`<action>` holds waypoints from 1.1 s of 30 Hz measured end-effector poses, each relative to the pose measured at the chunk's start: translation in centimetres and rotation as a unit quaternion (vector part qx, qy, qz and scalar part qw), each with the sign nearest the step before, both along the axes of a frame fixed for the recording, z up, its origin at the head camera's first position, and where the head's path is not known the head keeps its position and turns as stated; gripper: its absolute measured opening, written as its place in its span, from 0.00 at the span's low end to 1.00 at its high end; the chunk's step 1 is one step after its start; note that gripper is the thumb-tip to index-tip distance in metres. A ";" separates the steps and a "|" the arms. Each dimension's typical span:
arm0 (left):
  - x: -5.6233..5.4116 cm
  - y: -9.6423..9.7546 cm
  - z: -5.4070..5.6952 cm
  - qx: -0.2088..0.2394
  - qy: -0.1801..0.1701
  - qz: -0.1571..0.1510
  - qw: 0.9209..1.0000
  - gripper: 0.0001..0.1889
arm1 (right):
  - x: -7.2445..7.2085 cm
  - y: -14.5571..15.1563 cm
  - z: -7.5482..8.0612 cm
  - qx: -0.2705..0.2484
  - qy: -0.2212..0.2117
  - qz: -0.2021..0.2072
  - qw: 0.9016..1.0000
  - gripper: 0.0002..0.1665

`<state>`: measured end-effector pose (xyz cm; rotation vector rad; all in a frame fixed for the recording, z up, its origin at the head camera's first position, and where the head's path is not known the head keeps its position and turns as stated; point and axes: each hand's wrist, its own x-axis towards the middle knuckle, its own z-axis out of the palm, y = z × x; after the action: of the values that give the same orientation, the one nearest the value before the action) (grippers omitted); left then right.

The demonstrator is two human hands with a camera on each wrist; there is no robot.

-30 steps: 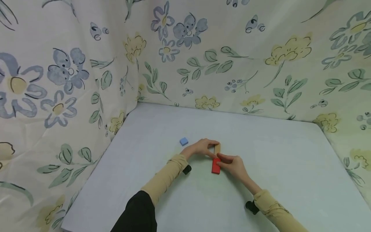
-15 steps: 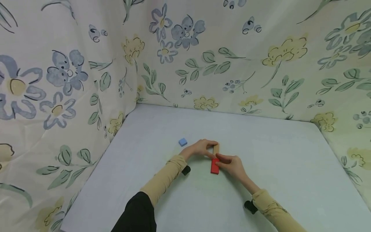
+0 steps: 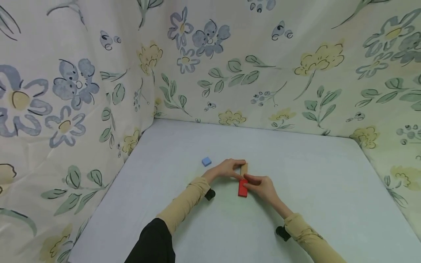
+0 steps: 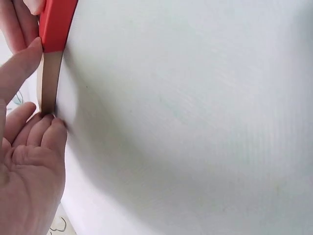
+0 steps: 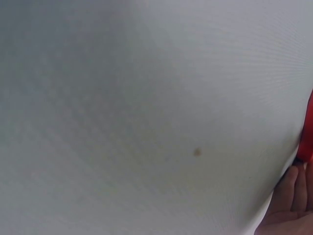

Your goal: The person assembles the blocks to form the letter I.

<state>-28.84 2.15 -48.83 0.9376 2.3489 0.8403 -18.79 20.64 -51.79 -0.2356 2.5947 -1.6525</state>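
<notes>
A tan wooden block (image 3: 244, 168) and a red block (image 3: 242, 190) lie end to end on the white table, the red one nearer the person. In the left wrist view the wooden block (image 4: 50, 81) meets the red block (image 4: 55, 27) with no gap that I can make out. My left hand (image 3: 227, 168) pinches the wooden block lengthwise, fingers at its far end and thumb near the joint. My right hand (image 3: 264, 187) grips the red block from the right; its fingertips hide part of it. Only an edge of the red block (image 5: 306, 139) shows in the right wrist view.
A small blue block (image 3: 206, 161) lies left of the hands, beyond the left wrist. The white table (image 3: 312, 175) is bordered by a floral curtain (image 3: 250, 84) at the back and sides. Black wrist-worn devices (image 3: 283, 233) hang under both sleeves.
The head view shifts slightly, so the whole scene slides a little leftward. Hands and blocks keep the same places relative to each other.
</notes>
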 end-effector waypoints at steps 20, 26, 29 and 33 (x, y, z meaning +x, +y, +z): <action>1.7 -0.5 1.6 0.094 -0.004 0.050 0.994 0.37 | 0.1 -0.2 -0.3 0.025 -0.007 -0.016 1.000 0.25; 1.7 -1.8 2.0 0.130 -0.012 0.078 0.988 0.37 | 0.0 -0.1 -0.4 0.025 -0.011 -0.012 1.000 0.26; 1.5 -2.5 2.0 0.141 -0.008 0.092 0.986 0.37 | 0.0 -0.1 -0.3 0.037 -0.011 -0.020 0.999 0.27; 1.2 -3.5 2.1 0.146 -0.001 0.113 0.983 0.37 | 0.0 -0.1 -0.2 0.040 -0.012 -0.027 0.999 0.27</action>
<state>-27.60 -1.36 -46.75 0.7872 2.4017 1.3042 -18.76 20.51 -52.00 -0.1421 2.6649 -1.5528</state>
